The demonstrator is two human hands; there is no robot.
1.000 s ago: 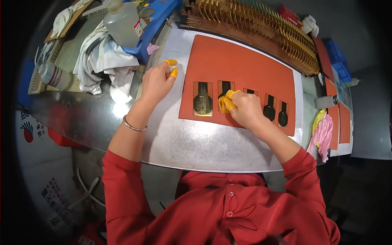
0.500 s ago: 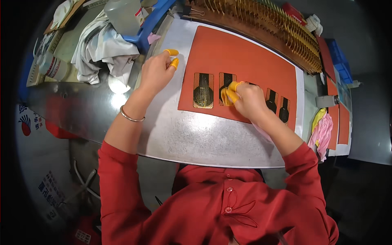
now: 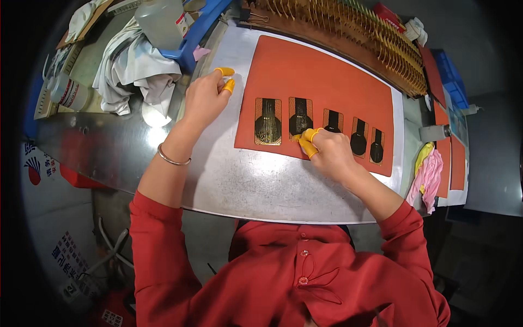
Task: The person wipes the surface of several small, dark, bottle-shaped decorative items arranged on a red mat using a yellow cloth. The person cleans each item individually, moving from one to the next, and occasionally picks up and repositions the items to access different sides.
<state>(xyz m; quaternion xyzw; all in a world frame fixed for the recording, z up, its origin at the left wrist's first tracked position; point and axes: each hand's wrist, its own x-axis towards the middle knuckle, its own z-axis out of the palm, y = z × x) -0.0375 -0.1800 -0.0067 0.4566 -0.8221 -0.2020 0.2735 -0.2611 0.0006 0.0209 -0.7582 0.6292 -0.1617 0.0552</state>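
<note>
Several thin black-and-gold plates lie in a row on an orange mat (image 3: pixel 318 71). The leftmost plate (image 3: pixel 268 122) is flat, its dark face streaked with gold. At the lower edge of the second plate (image 3: pixel 300 111) is my right hand (image 3: pixel 332 152), with yellow finger cots on its thumb and finger. Those fingertips are drawn together; what is between them, if anything, is hidden. The hand also covers the bottom of the third plate (image 3: pixel 333 118). Left of the mat, my left hand (image 3: pixel 207 98) rests over the table, its yellow-capped thumb and forefinger apart and holding nothing.
Behind the mat stands a long brown rack (image 3: pixel 348 43) of upright gold-edged pieces. A blue bin (image 3: pixel 196 35), a translucent jug (image 3: pixel 162 24) and white cloths (image 3: pixel 133 71) crowd the left. At the right are a pink cloth (image 3: pixel 433 171) and a small bottle (image 3: pixel 436 133).
My right hand has slid down from the middle of the second plate to its lower edge, uncovering more of it. My left hand has stayed nearly in place.
</note>
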